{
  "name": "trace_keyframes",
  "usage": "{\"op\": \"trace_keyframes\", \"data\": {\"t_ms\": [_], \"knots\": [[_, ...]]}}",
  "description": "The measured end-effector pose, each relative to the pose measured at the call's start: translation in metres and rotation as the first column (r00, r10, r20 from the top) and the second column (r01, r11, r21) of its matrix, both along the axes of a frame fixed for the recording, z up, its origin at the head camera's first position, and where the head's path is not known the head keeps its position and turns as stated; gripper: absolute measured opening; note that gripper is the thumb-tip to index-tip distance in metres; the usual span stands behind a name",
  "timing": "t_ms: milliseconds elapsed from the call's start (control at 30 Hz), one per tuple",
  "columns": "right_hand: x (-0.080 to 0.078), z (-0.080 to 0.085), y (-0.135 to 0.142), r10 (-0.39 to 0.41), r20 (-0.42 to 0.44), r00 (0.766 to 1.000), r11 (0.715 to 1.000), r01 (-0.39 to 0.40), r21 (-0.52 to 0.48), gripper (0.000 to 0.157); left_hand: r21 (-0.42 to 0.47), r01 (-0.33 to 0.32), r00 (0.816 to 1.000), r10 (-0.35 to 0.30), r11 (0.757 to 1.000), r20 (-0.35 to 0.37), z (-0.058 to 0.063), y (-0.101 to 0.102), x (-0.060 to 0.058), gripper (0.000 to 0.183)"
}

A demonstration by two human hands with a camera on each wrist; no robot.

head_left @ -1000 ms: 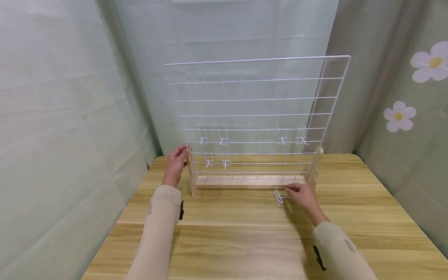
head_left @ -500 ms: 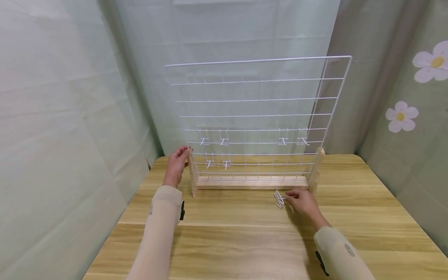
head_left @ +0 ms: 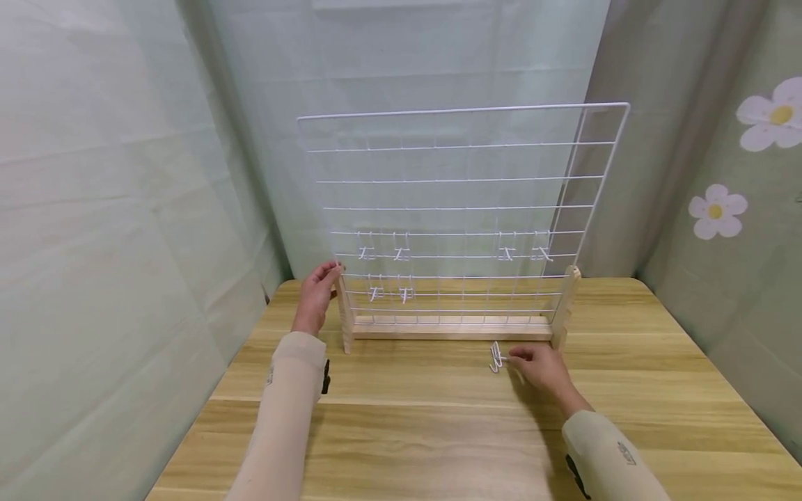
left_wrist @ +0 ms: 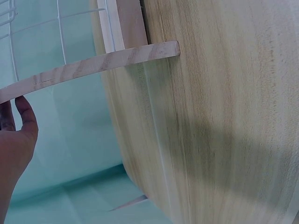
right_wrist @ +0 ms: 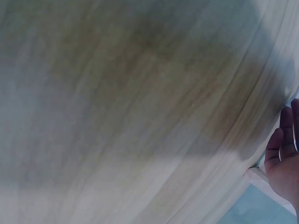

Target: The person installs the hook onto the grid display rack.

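A white wire grid rack (head_left: 464,208) stands upright on a wooden base with two side posts. At its left side my left hand (head_left: 315,296) holds the top of the wooden post (head_left: 345,316); in the left wrist view the thumb (left_wrist: 29,119) lies against the post's edge. In front of the base, low over the table, my right hand (head_left: 541,372) pinches a white wire hook (head_left: 496,358) by its prong. The right wrist view catches the right hand (right_wrist: 282,175) at its edge, with the hook out of sight.
Several matching hooks hang on the grid, such as one at the upper left (head_left: 366,252) and one at the far right (head_left: 541,252). The wood-grain table (head_left: 413,417) is enclosed by pale green cloth (head_left: 156,174) at the back and sides.
My right hand has come down slightly and closed its fingertips on the hook's prong. The hook has turned a little. My left hand stays on the post.
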State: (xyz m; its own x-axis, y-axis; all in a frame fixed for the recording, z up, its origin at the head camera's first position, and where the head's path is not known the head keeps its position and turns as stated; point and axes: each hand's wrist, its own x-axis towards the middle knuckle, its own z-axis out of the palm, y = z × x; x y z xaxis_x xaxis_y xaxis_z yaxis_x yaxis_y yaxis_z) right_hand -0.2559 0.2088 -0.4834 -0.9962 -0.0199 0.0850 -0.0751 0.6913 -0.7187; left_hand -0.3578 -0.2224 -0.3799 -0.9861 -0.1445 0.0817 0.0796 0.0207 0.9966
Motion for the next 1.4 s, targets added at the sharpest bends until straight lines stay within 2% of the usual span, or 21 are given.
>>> {"op": "trace_keyframes", "data": {"t_ms": [200,300,433,533,667,967,1400], "knots": [[0.003,-0.001,-0.004,0.014,0.0,1.0,1.0,-0.014,0.007,0.017,-0.001,0.003,1.0,-0.003,1.0,0.005,0.0,-0.001,0.001,0.042],[0.004,-0.003,-0.006,0.018,-0.036,0.999,1.0,-0.017,0.016,0.014,0.006,0.016,1.0,-0.016,1.0,0.021,0.011,0.003,0.009,0.041],[0.005,-0.006,-0.012,0.009,-0.075,0.997,0.999,-0.006,0.039,0.012,0.019,0.02,0.999,-0.021,1.0,0.03,0.013,0.004,0.01,0.041],[0.005,-0.008,-0.017,-0.007,-0.087,0.996,0.999,0.012,0.05,0.011,0.012,0.005,1.0,-0.005,1.0,0.017,0.003,0.001,0.001,0.041],[0.003,-0.013,-0.025,-0.049,-0.106,0.993,0.998,0.054,0.042,0.009,0.019,0.0,1.0,0.0,1.0,-0.014,-0.001,0.0,-0.002,0.037],[0.004,-0.017,-0.037,-0.16,-0.124,0.979,0.987,0.161,-0.004,0.01,0.03,0.004,1.0,-0.003,1.0,-0.023,-0.001,0.0,-0.003,0.029],[0.005,-0.015,-0.039,-0.185,-0.096,0.978,0.982,0.189,0.027,0.011,0.034,0.004,1.0,-0.003,0.999,-0.023,-0.001,0.0,-0.004,0.032]]}}
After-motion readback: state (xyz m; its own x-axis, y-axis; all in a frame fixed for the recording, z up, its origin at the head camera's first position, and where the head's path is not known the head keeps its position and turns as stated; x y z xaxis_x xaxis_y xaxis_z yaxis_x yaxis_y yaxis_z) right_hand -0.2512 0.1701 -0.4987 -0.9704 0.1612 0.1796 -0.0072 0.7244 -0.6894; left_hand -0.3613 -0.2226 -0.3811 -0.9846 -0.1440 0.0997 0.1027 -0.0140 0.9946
